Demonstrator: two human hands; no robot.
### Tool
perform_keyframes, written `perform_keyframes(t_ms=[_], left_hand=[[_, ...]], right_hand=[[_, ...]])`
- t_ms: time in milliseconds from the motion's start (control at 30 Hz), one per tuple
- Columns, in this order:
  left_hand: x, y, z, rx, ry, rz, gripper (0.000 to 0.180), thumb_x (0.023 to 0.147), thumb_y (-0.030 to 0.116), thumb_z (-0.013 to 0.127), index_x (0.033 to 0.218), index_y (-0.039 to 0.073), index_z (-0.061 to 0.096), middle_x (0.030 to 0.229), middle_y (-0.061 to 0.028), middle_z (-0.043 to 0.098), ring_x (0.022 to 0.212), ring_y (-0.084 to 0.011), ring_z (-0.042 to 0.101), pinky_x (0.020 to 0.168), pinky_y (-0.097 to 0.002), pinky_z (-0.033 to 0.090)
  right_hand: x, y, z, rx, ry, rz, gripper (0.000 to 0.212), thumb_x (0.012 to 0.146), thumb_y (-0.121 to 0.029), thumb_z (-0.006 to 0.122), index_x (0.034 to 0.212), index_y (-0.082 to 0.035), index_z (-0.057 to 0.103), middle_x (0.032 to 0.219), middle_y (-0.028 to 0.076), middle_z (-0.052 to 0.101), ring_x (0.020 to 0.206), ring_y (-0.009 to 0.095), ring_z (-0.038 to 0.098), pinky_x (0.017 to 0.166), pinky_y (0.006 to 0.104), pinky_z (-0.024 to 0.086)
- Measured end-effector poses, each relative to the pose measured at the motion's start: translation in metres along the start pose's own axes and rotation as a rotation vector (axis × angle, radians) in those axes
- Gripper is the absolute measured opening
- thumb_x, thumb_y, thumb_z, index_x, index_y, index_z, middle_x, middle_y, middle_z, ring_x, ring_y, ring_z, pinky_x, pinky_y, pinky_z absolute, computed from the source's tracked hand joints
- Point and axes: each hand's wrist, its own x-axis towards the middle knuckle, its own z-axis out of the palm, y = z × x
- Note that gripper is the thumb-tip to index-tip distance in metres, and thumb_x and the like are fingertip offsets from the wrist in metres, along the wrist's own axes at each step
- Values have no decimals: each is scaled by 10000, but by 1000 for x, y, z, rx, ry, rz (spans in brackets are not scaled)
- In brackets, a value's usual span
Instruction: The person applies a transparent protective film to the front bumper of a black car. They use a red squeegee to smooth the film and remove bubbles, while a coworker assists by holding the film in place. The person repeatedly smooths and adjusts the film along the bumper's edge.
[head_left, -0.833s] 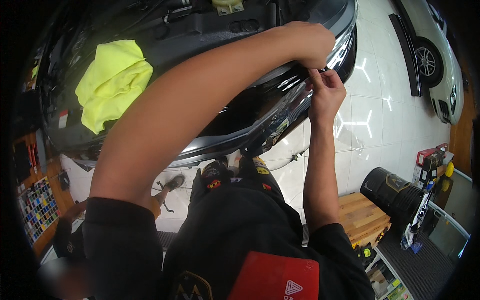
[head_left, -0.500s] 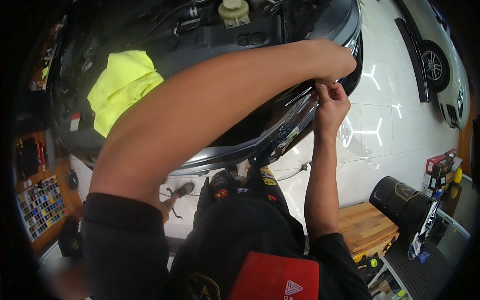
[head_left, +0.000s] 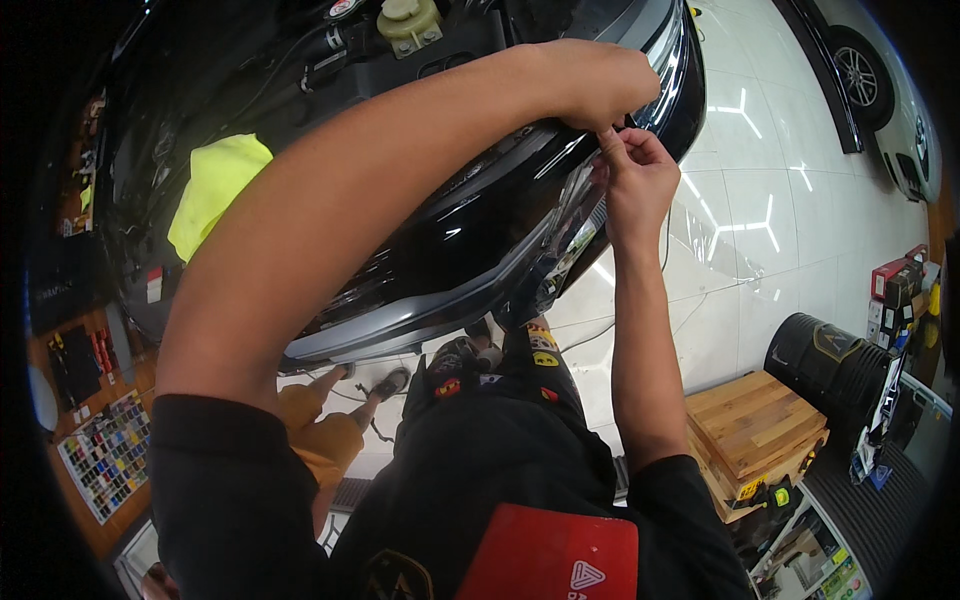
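My left arm stretches across the front of a black car (head_left: 470, 215) to its far right corner. There my left hand (head_left: 612, 88) is curled closed beside the headlight (head_left: 668, 60); its fingertips are mostly hidden, and a small dark bit shows under them. Just below, my right hand (head_left: 640, 175) pinches thumb and finger together, almost touching the left. A crinkled, shiny clear film (head_left: 578, 205) runs down the car's front from this pinch. On the black surface left of my arm lies a bright yellow cloth (head_left: 215, 185).
A wooden box (head_left: 755, 425) and a black drum (head_left: 825, 350) stand at the right. Another car (head_left: 885, 100) is parked at the far right. At the lower left, a person in orange shorts (head_left: 325, 430) stands close. A colour sample board (head_left: 108, 455) hangs beyond.
The view has shifted, so both hands and the car's corner appear farther left and the hands slightly higher. More of the person in orange shorts shows. Both hands stay closed together at the corner.
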Motion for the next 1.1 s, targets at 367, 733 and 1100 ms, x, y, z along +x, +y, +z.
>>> perform_keyframes(t_ms=[367, 733, 1100], left_hand=[[0, -4, 0, 12, -2, -41, 320, 822, 184, 904, 988, -13, 715, 1013, -216, 775, 980, -375, 786, 814, -417, 619], [7, -7, 0, -201, 1, -19, 192, 808, -80, 722, 971, 10, 678, 1023, -155, 775, 1044, -308, 775, 847, -433, 596], [3, -14, 3, -267, 53, 65, 183, 810, -168, 628, 847, -14, 536, 970, -184, 657, 1055, -323, 779, 769, -440, 564]], right_hand=[[4, -10, 3, -102, -1, 17, 212, 941, -158, 846, 933, 7, 713, 723, 33, 692, 574, 90, 635, 504, 240, 491], [-166, -154, -23, 240, -524, -511, 164, 967, -136, 739, 1090, -33, 702, 1080, 163, 726, 965, 313, 692, 794, 425, 577], [-178, -123, 13, -17, -740, -956, 237, 871, -114, 761, 1082, -8, 772, 1146, 188, 731, 960, 302, 731, 692, 336, 598]])
